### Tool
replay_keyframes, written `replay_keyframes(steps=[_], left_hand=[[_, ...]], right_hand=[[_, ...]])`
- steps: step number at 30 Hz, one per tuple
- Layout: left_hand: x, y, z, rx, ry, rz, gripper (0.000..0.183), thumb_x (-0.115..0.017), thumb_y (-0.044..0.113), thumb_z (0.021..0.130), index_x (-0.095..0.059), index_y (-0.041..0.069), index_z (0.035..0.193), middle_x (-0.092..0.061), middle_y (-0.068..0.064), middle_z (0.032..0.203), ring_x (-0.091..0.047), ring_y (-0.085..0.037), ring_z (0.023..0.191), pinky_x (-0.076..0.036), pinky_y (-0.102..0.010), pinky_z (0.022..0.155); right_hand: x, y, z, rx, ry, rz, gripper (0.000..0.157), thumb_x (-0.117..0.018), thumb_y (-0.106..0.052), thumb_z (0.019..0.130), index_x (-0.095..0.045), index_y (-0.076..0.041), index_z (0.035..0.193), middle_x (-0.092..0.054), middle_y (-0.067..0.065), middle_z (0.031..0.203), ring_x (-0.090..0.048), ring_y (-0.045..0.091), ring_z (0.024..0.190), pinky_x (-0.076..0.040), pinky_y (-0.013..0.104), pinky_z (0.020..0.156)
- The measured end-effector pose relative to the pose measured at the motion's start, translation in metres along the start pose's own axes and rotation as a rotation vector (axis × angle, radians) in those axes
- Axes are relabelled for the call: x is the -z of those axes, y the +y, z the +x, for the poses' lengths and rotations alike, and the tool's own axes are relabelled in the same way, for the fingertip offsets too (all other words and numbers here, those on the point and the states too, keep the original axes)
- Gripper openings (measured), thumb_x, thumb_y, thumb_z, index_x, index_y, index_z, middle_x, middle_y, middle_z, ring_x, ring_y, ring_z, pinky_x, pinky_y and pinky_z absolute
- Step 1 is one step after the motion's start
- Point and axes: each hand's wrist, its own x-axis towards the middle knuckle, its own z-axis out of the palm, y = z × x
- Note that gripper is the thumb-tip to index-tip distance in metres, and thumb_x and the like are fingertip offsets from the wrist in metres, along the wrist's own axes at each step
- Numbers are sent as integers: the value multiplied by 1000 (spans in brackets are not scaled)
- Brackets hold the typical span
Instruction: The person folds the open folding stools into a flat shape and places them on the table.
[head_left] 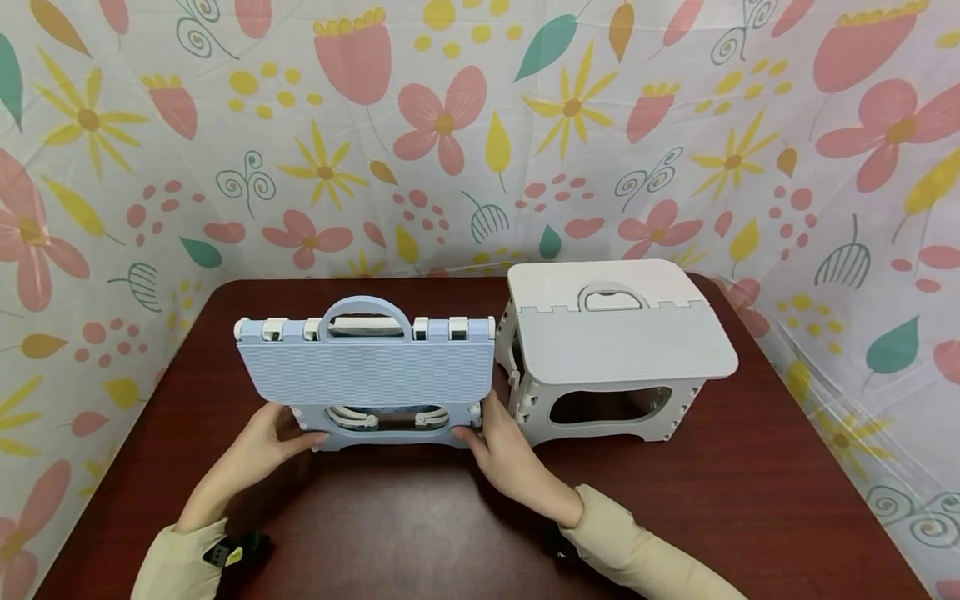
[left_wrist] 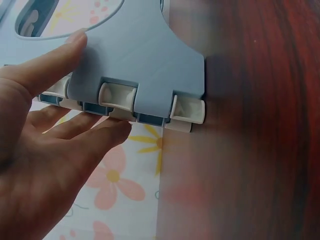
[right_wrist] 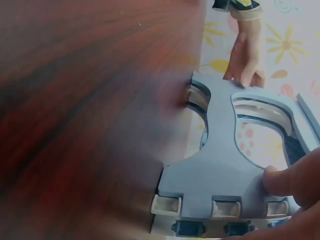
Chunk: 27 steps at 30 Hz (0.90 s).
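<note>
Beige sleeves (head_left: 176, 562) come nearest the camera, entering from the bottom of the head view and leading up to two bare hands at a blue stool (head_left: 367, 375). It stands left of centre on the tabletop (head_left: 420, 517), partly folded: its near top panel slopes down towards the person, and a curved blue handle (head_left: 365, 304) rises at the upper edge. Below shows the front leg panel (head_left: 390, 437) with a long rounded opening, pale curved parts visible through it. At one end of that panel the left hand (head_left: 258, 446) grips, thumb on the front face and fingers round behind the side edge, next to white hinge pieces (left_wrist: 118, 95). The right hand (head_left: 510, 454) holds the opposite end likewise, its thumb beside the opening.

Just right of the blue stool stands a white stool (head_left: 630, 342), unfolded, its top flat, with a grey loop handle (head_left: 611, 286) at the seam. A black device (head_left: 251, 548) sits at the left wrist. Around the dark red-brown tabletop hangs a wrinkled floral sheet (head_left: 450, 208) printed in pink, yellow and teal.
</note>
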Motion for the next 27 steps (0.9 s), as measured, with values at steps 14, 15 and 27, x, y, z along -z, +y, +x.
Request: replay_keyframes(steps=[14,15,27], left_hand=[[-1,-3,0,14,37,5,65,-74,9,75,-43,15,131,-49,22,118,-51,9,103,-42,-11,81],[-1,-3,0,16,39,6,64,-74,10,75,-43,15,130,-50,22,118,-51,9,103,-42,-11,81],[-2,1,0,16,77,17,57,-76,7,72,-49,9,121,-54,24,107,-56,7,91,-46,-16,73]], right_hand=[[-1,7,4,-42,-20,91,85,-70,-21,79,-17,-13,145,-46,12,136,-50,22,118,-43,40,94],[-1,8,4,-40,-23,96,85,-70,-21,79,-17,-13,145,-45,11,136,-50,21,118,-43,40,94],[-3,12,5,-19,-47,91,75,-66,-22,83,-22,-10,142,-47,11,132,-48,18,119,-43,38,94]])
